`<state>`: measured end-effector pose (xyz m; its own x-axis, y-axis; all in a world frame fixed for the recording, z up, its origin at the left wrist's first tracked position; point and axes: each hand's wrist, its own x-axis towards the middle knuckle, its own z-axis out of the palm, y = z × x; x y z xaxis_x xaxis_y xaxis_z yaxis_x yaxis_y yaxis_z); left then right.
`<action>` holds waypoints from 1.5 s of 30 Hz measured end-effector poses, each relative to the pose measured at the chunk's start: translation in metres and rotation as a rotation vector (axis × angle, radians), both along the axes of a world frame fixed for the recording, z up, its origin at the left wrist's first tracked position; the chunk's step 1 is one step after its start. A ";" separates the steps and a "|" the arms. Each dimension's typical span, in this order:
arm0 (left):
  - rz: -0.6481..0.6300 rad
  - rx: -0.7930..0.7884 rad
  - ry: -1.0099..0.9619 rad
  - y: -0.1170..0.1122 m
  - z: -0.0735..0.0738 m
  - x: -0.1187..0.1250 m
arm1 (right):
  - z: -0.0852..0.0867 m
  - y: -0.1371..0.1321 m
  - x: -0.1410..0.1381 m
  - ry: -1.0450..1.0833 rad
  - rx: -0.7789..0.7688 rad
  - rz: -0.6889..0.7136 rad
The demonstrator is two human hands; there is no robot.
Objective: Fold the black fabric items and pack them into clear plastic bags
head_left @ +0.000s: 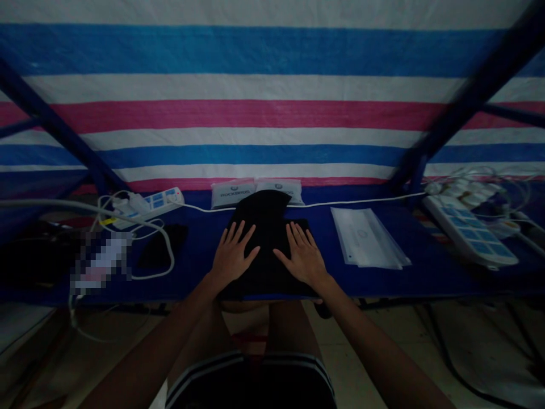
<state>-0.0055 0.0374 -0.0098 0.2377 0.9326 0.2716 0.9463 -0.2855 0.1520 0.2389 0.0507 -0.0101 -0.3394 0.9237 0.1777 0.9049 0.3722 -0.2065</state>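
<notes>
A black cloth item (266,244) lies spread on the blue surface (315,261) in front of me; its dark folds hide what kind of garment it is. My left hand (233,253) rests flat on its left side with the fingers spread. On the right side, my right hand (303,255) presses down just as flat, thumb pointing inward. Behind the cloth, two frosted plastic bags with printed lettering (232,193) lean near the striped sheet, partly covered by the cloth's curved top. A stack of clear plastic bags (364,238) lies to the right of my right hand.
At the left stands a power strip (157,203) with plugs and white cables, near a small black cloth (164,244) and a blurred-out device (104,258). Another power strip (470,230) with tangled cables is at the right. Blue frame bars (63,125) slant up on both sides.
</notes>
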 end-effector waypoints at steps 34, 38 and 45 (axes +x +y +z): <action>0.120 -0.055 0.047 -0.009 0.002 -0.029 | -0.007 -0.006 0.033 0.026 0.056 -0.122; 0.126 -0.071 0.064 -0.010 0.004 -0.028 | -0.005 -0.006 0.032 0.010 0.047 -0.133; 0.121 -0.063 0.063 -0.011 0.003 -0.030 | -0.003 -0.007 0.032 -0.022 0.034 -0.139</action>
